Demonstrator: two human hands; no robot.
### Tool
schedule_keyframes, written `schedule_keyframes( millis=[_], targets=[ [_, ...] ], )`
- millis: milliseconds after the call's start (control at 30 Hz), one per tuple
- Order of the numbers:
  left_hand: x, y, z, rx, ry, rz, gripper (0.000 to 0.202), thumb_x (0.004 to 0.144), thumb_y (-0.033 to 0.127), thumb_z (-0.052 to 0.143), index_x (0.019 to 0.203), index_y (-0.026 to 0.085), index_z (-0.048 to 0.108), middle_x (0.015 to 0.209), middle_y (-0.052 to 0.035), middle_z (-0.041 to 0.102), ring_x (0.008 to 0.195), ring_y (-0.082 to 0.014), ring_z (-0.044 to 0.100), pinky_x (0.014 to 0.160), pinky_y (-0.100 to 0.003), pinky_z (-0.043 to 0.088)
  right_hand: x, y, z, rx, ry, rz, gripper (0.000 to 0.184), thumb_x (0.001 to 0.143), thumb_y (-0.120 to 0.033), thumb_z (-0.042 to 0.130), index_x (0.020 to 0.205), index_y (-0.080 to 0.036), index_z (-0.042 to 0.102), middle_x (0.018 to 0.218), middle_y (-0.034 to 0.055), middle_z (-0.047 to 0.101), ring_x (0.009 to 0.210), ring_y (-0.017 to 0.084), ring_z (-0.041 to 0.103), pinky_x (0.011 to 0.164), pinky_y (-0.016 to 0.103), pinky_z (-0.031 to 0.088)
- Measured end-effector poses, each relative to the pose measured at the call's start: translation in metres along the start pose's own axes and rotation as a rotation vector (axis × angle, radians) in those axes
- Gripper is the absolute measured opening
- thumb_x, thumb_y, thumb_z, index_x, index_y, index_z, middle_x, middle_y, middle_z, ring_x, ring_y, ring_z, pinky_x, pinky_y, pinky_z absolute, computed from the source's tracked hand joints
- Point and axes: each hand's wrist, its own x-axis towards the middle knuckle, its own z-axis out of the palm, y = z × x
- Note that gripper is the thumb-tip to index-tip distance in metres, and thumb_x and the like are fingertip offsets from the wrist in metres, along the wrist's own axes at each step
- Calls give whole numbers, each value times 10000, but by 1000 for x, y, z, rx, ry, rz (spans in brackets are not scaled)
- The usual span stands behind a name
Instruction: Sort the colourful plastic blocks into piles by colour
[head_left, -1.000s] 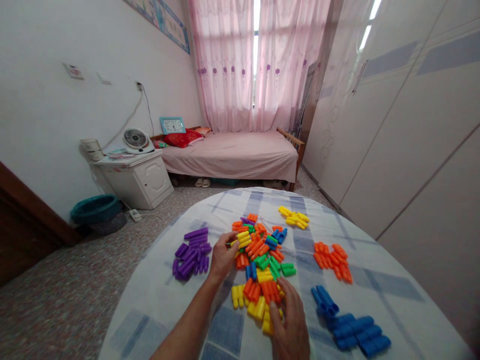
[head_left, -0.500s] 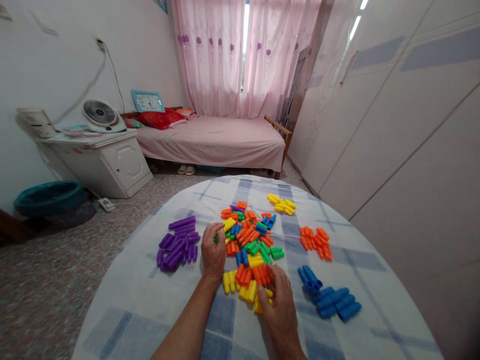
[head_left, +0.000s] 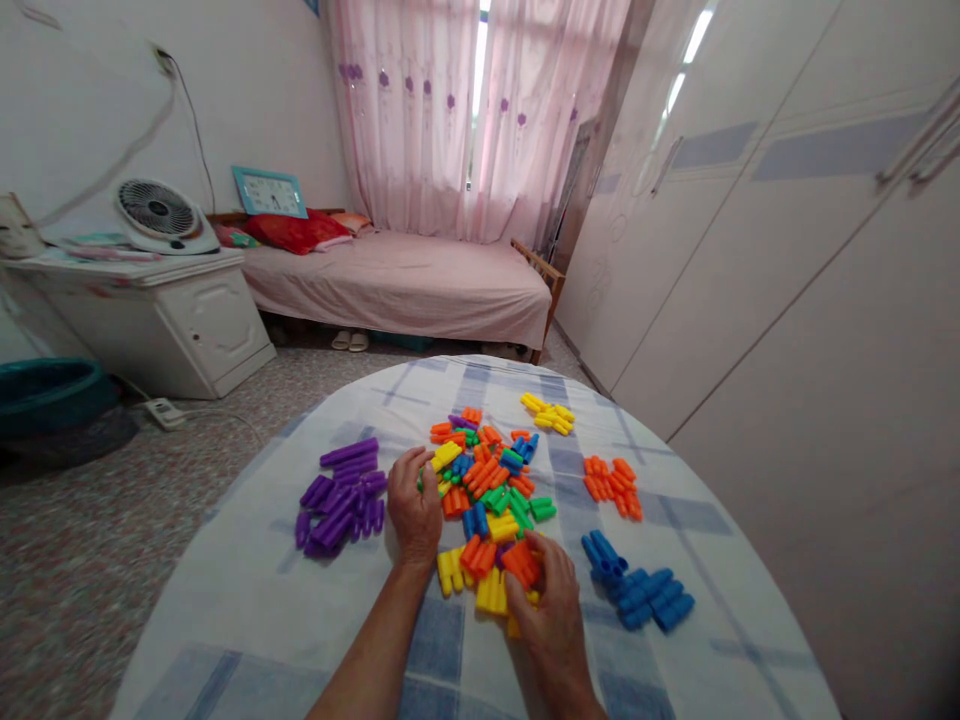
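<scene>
Bullet-tipped plastic blocks in several colours lie in a mixed pile on the round table (head_left: 315, 640). My right hand (head_left: 555, 605) is at the pile's near end, thumb and fingers around an orange block (head_left: 520, 564). Yellow blocks (head_left: 492, 592) lie beside and partly under that hand, and a bit of purple shows next to the orange block. At the pile's left edge rests my left hand (head_left: 415, 508), fingers curved and thumb apart, beside a yellow block (head_left: 447, 456); its fingertips are partly hidden. Green blocks (head_left: 496, 500) lie mid-pile.
Single-colour groups surround the pile: purple blocks (head_left: 341, 500) left, yellow blocks (head_left: 549, 413) far right, orange blocks (head_left: 613, 486) right, blue blocks (head_left: 637, 585) near right. Beyond the table stand a bed (head_left: 397, 275), a cabinet with a fan (head_left: 161, 215), and a wardrobe (head_left: 720, 300).
The view has turned slightly right. My right hand has closed around the orange block and tilted it, showing some purple beside it. My left hand stays at the pile's left edge.
</scene>
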Motion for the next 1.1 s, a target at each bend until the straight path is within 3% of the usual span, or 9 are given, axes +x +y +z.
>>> schedule_keyframes(
  millis=[133,200,300,367,500,633,767,867,1100],
  targets=[
    [1,-7,3,39,-36,-54,332,898,330,374,988,158,643,1073,-110,619,1063,-235,547,986,-415,411,27,3,-39,-53,53,-31,378,802,-299,547,1177,-287,504,1154,70,596,1089,284,546,931,464,446],
    [1,-8,5,1,-62,-101,356,898,353,359,996,156,639,1080,-113,614,1068,-234,550,992,-405,414,53,15,-63,-140,83,-59,403,808,-327,528,1202,-251,495,1191,89,572,1131,283,519,963,467,421],
    [2,-6,7,-67,-83,-152,359,896,371,354,998,166,631,1099,-102,605,1082,-224,548,1013,-388,403,100,49,-89,-254,132,-5,446,792,-380,487,1185,-173,528,1161,123,575,1097,284,524,971,468,408],
    [3,-6,8,-94,-77,-176,358,895,378,352,992,171,628,1095,-96,604,1080,-219,548,1017,-379,398,128,77,-96,-312,111,47,435,778,-380,449,1124,-144,566,1099,138,591,1047,279,544,959,455,417],
    [6,-9,7,-98,-15,-225,386,900,385,313,960,169,628,1048,-94,613,1053,-218,556,990,-369,411,163,124,-91,-410,65,100,460,776,-380,420,1134,-132,567,1122,149,580,1056,273,544,940,436,434],
    [8,-14,7,-95,-15,-282,393,893,386,302,931,171,629,1021,-95,619,1034,-221,563,975,-370,417,176,145,-77,-422,11,101,454,813,-379,377,1141,-131,569,1169,151,569,1119,282,521,947,452,430],
    [8,-15,8,-101,-40,-296,389,889,394,308,927,175,628,1022,-93,618,1037,-220,561,984,-369,410,177,151,-68,-420,-78,71,435,870,-377,314,1192,-188,537,1265,98,538,1182,233,499,971,410,428],
    [8,-15,7,-100,-51,-299,394,890,397,299,921,181,627,1019,-91,614,1036,-222,560,978,-370,411,176,151,-66,-445,-125,69,470,899,-417,291,1239,-177,508,1313,112,506,1229,237,462,1001,423,405],
    [8,-13,6,-104,-65,-306,381,888,394,307,902,182,622,1034,-95,610,1052,-219,549,993,-369,395,176,144,-65,-524,-233,39,501,878,-449,401,1304,-195,477,1424,116,407,1295,252,393,1012,443,390]
  ],
)
